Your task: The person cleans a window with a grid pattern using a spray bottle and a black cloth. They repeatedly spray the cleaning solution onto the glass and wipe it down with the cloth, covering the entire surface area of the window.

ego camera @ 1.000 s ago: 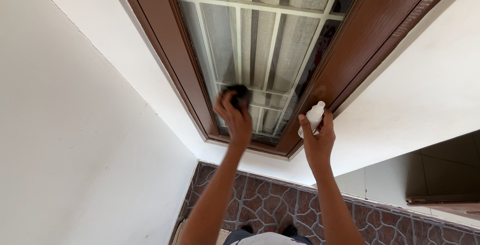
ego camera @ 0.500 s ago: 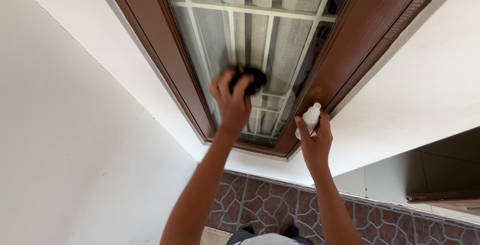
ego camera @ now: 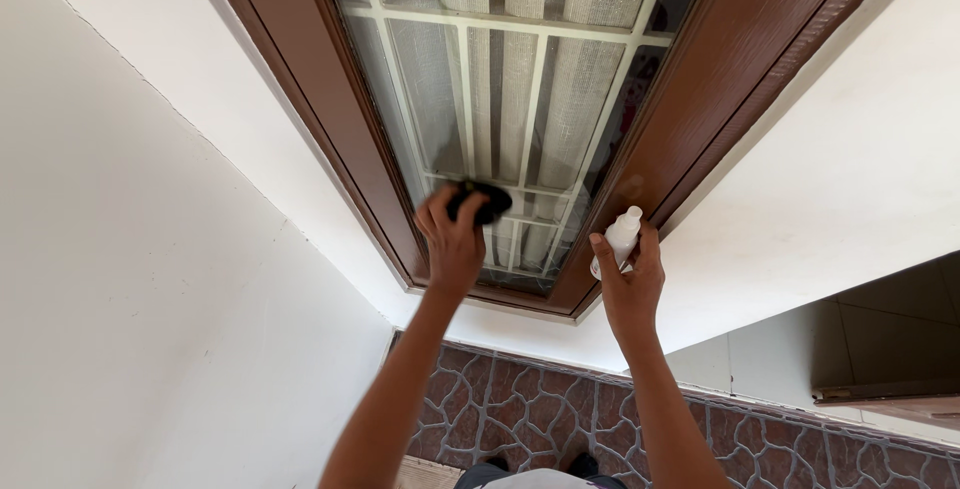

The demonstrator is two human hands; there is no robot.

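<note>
Dark cloth sits bunched under your left hand, pressed flat against the window glass near the lower part of the pane. Your fingers curl over the cloth and pinch it against the glass, with the thumb on the left side of the wad. Behind the glass you see a white grille of thin bars and pale, ribbed curtains hanging in folds.

Your right hand is closed around a small white spray bottle, fingers wrapped about its body and its top pointing up toward the frame. That hand is held just beside the brown window frame at its lower right corner, well apart from the cloth; you cannot tell whether the bottle touches the wood.

Around the frame runs a white wall, on both the left and the right side. Below your forearms lies a floor of dark tiles with a stone pattern. At the far right edge a darker recess with a brown ledge shows.
</note>
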